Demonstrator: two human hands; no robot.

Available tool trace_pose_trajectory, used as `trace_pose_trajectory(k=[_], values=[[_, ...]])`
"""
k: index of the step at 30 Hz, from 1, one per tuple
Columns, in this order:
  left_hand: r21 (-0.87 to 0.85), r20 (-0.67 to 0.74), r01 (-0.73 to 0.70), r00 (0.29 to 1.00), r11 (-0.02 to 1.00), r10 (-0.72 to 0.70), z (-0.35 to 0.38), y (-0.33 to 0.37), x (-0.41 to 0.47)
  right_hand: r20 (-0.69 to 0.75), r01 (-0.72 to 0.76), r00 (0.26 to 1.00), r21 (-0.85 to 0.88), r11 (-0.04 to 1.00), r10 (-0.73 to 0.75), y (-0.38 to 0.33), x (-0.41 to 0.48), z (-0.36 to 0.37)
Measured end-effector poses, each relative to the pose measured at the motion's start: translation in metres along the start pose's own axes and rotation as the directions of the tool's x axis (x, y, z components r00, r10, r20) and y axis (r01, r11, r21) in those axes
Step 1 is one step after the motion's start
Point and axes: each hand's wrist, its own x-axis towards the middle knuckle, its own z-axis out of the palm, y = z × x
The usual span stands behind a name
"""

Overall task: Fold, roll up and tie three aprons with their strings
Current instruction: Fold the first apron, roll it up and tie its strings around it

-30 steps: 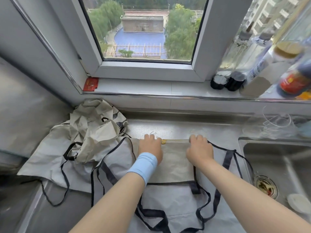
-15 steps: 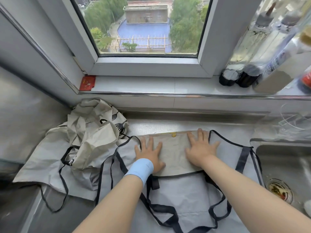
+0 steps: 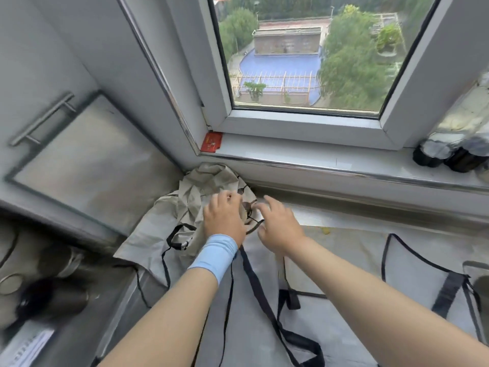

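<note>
A crumpled grey apron [image 3: 185, 207] with black strings is heaped in the counter's back left corner. My left hand [image 3: 225, 221], with a light blue wristband, lies on top of the heap and its fingers curl into the cloth. Just to its right my right hand [image 3: 277, 226] hovers with fingers spread, holding nothing, close to a thin black string [image 3: 254, 223]. A second grey apron [image 3: 344, 260] lies spread flat on the counter under both forearms, its wide black straps [image 3: 259, 292] trailing toward me.
The window sill [image 3: 317, 160] runs behind the aprons, with dark bottles [image 3: 436, 154] at its right end and a red card [image 3: 211, 141] at its left. A cabinet door [image 3: 87, 154] stands at left, dark kitchenware [image 3: 53, 292] below it. The sink's rim [image 3: 476, 268] shows at far right.
Both hands left the flat apron, where they were pressing its folded panel, and moved left and back to the crumpled heap. The view swung left with them.
</note>
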Motion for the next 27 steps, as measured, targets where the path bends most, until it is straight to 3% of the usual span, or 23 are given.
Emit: trace_pose_trajectory(k=[2,4,6,8,11,16,19,21,24,27], values=[[0.067,0.225,0.151,0.961,0.986,-0.162,-0.005,-0.029,0.001,-0.007,0.106,0.994,0.077,0.991,-0.106,-0.028,0.008,0.001],[0.069,0.427,0.255,0.866,0.965,-0.259,-0.003,-0.055,-0.001,0.015,0.151,0.988,0.145,0.978,-0.155,-0.050,0.012,0.004],[0.014,0.561,0.320,0.782,0.947,-0.272,-0.002,-0.075,-0.001,0.069,0.156,0.983,0.179,0.971,-0.171,-0.067,0.012,0.010],[-0.038,0.572,0.290,0.791,0.956,-0.217,-0.005,-0.097,0.000,0.139,0.148,0.975,0.162,0.976,-0.171,-0.084,0.015,0.020],[-0.159,0.439,0.323,0.870,0.933,-0.226,-0.024,-0.114,0.018,0.204,0.110,0.971,0.092,0.990,-0.126,-0.088,0.020,0.027],[-0.453,0.078,0.416,0.900,0.789,-0.429,-0.078,-0.161,0.055,0.074,0.044,0.996,-0.039,0.998,-0.041,-0.123,0.045,0.026],[-0.551,-0.202,0.272,0.874,0.789,-0.442,-0.109,-0.178,0.066,0.088,-0.163,0.984,0.088,0.983,0.155,-0.154,0.065,0.024],[-0.558,-0.391,0.110,0.839,0.822,-0.378,-0.121,-0.185,0.067,0.137,-0.242,0.967,0.248,0.938,0.214,-0.176,0.082,0.022],[-0.426,-0.582,-0.073,0.785,0.902,-0.212,-0.133,-0.195,0.066,0.087,-0.285,0.949,0.645,0.709,0.302,-0.212,0.106,0.018],[-0.135,-0.707,-0.183,0.706,0.974,0.034,-0.143,-0.201,0.068,0.110,-0.208,0.922,0.949,0.237,0.370,-0.237,0.127,0.011]])
